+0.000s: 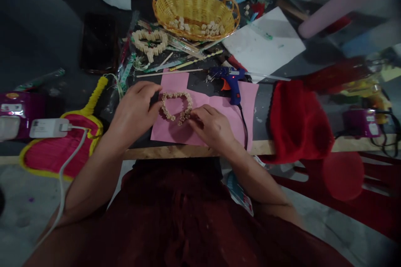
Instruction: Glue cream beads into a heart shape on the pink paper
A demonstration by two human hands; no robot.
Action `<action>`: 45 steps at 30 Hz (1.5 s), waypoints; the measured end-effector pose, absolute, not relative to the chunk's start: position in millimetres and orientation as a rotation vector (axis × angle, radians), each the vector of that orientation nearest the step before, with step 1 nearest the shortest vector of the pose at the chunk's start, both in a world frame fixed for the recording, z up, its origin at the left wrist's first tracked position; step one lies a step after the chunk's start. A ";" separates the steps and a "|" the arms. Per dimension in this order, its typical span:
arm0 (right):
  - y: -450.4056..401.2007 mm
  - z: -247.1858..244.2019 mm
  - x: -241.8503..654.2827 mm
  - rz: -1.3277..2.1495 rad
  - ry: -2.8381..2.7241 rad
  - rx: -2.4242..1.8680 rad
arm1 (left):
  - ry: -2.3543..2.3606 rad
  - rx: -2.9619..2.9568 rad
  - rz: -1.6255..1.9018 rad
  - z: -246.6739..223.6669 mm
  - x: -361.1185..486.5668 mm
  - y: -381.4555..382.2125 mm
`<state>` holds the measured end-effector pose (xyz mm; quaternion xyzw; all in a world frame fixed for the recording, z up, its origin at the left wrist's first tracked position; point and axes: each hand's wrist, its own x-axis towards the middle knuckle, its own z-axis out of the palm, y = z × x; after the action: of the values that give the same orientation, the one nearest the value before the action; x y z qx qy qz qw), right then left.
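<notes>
A beige heart-shaped ring (187, 110) made of small knobbly pieces is over a pink paper sheet (200, 133); whether it touches the sheet I cannot tell. My left hand (134, 110) grips its left edge between thumb and fingertips. Curled at the lower right edge, my right hand (213, 125) has its thumb and finger pinched on the ring. Just beyond my right hand, a blue glue gun (232, 81) with an orange trigger and a lit red light rests at the sheet's upper right.
A yellow wicker basket (196, 6) holds several small pale pieces. Near it lie a stick-built heart (150, 44), loose sticks and white paper (266, 46). A phone (98, 41) and a pink heart-shaped fan (53, 146) are left; red cloth (299, 121) hangs over the table edge (163, 151).
</notes>
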<state>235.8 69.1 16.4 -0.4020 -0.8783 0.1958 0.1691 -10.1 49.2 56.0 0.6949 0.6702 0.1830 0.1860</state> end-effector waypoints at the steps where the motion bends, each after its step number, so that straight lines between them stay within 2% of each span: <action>1: 68.5 16.4 234.6 0.558 -2.494 -1.165 | 1.887 1.955 0.500 52.5 -10.4 48.2; 7: 66.3 16.9 230.8 0.567 -2.479 -1.221 | 1.892 2.002 0.527 38.4 -13.3 51.4; 23: 64.9 31.7 256.1 0.599 -2.587 -1.132 | 1.906 2.062 0.452 41.8 -8.9 67.8; 31: 102.4 50.4 255.7 0.616 -2.533 -1.024 | 1.917 2.037 0.420 39.2 -7.7 68.9; 45: 127.7 16.6 229.2 0.683 -2.424 -1.066 | 1.977 2.025 0.452 34.5 4.7 68.4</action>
<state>229.2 127.7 16.6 -0.3816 -0.8681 0.2446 0.2023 4.7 68.4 34.5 0.6999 0.6833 0.1561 0.1373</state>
